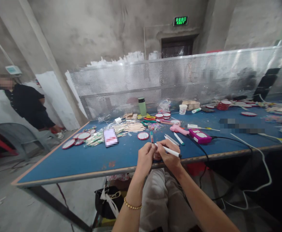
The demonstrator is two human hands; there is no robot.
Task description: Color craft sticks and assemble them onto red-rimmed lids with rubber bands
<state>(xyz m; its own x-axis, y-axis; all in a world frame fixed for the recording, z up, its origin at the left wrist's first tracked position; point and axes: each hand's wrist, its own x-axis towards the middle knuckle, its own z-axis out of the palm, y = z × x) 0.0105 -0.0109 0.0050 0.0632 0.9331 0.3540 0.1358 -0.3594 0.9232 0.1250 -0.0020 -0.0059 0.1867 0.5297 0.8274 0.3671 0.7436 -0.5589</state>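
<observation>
At the table's front edge, my left hand point(146, 155) is closed in a pinch on a small stick with green and reddish bands point(152, 136), which points up and away from me. My right hand point(170, 158) grips a white marker pen point(172, 152); its dark end points right, and its other end meets the fingers of my left hand. Both hands are close together, so the lower part of the stick is hidden. Just beyond them lie more white markers point(178, 139) and a round white disc with a red rim point(143, 136).
A pink glue gun point(179, 130) and a purple box point(199, 136) with cables lie to the right. Wooden sticks point(135, 126), a phone point(110, 137), a green bottle point(142, 107) and a paper cup point(183, 109) are on the blue table point(83, 164). A person point(27, 103) stands at left.
</observation>
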